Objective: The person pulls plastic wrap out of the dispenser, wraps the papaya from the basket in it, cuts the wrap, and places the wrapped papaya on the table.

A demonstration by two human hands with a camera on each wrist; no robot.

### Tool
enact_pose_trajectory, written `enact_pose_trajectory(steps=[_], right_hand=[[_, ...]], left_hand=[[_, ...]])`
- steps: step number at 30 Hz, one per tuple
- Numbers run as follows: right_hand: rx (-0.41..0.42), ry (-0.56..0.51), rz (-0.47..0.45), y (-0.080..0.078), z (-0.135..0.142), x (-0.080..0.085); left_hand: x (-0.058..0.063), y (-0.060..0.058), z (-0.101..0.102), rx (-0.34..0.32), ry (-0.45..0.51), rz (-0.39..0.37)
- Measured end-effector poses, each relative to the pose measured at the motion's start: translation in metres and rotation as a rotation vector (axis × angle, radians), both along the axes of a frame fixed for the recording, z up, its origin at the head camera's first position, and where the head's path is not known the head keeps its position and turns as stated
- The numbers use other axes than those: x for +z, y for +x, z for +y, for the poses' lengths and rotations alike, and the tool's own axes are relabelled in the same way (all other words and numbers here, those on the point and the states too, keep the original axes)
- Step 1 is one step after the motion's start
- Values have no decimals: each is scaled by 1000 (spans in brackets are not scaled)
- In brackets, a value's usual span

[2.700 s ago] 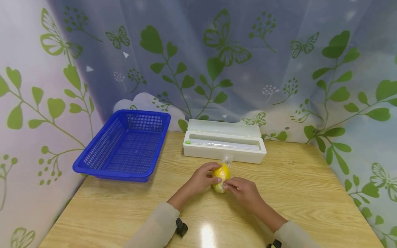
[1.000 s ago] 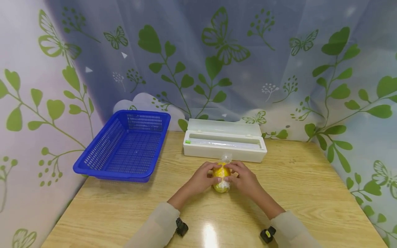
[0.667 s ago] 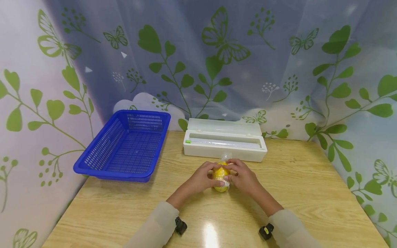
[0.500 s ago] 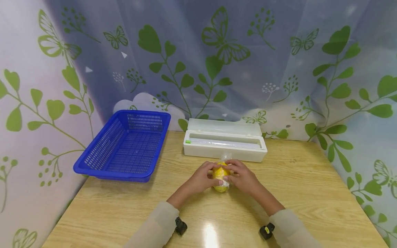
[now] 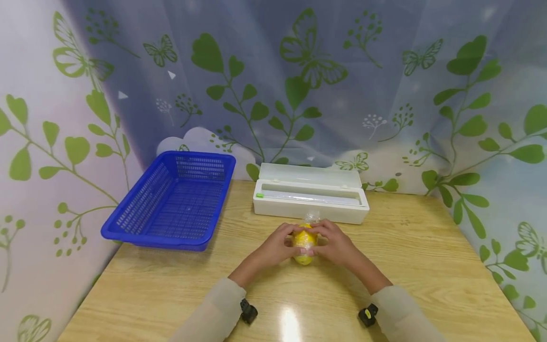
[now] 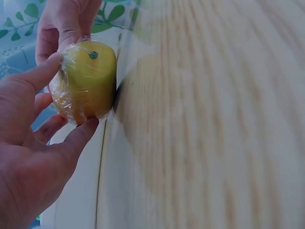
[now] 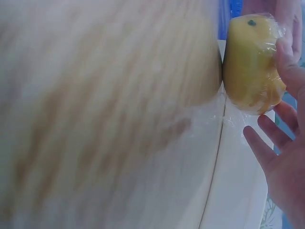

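Note:
A yellow fruit (image 5: 304,240) with a small green stem button lies on the table, wrapped in clear cling film. My left hand (image 5: 275,246) grips it from the left, thumb on the near side, fingers at the far side. From the right, my right hand (image 5: 335,244) holds it the same way, the thumbs nearly meeting over the film. A crumpled film end (image 5: 312,217) sticks out beyond the fruit. In the left wrist view, film wrinkles cover the fruit (image 6: 86,81); in the right wrist view, some right-hand fingers (image 7: 259,145) are spread below it.
Just behind the hands stands a white cling film dispenser box (image 5: 310,209), its lid (image 5: 309,175) raised, with a green-tabbed cutter (image 5: 259,195) along it. A blue plastic basket (image 5: 155,241) sits at the left of the wooden table (image 5: 410,266). Patterned curtains hang around.
The right hand has shifted from pinching the film at the fruit's lower right to holding its right side. Both thumbs have since moved slightly over the near side. Basket and box stay put.

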State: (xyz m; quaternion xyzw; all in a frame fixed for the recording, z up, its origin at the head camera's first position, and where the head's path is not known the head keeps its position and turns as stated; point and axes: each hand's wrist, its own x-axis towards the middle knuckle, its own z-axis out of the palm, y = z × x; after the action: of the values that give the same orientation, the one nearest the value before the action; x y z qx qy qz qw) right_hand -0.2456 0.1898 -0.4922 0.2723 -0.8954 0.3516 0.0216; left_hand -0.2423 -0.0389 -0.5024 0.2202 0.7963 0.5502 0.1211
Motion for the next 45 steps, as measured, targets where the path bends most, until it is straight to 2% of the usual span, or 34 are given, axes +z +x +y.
enact_pose_trajectory(steps=[5, 13, 21, 25, 33, 37, 45], right_hand=[[6, -4, -3, 0, -1, 1], [92, -80, -49, -2, 3, 0], [31, 28, 39, -3, -2, 5], [13, 57, 40, -3, -3, 8], [43, 29, -22, -6, -1, 16], [36, 0, -3, -9, -3, 13], [23, 22, 42, -10, -4, 10]], left_hand=[[-1, -1, -2, -11, 2, -14], [0, 0, 0, -1, -12, -30], [0, 0, 1, 7, 9, -21], [1, 0, 2, 13, -10, -9], [4, 3, 6, 19, -43, 2], [5, 4, 7, 12, -56, -1], [4, 4, 5, 37, -67, 14]])
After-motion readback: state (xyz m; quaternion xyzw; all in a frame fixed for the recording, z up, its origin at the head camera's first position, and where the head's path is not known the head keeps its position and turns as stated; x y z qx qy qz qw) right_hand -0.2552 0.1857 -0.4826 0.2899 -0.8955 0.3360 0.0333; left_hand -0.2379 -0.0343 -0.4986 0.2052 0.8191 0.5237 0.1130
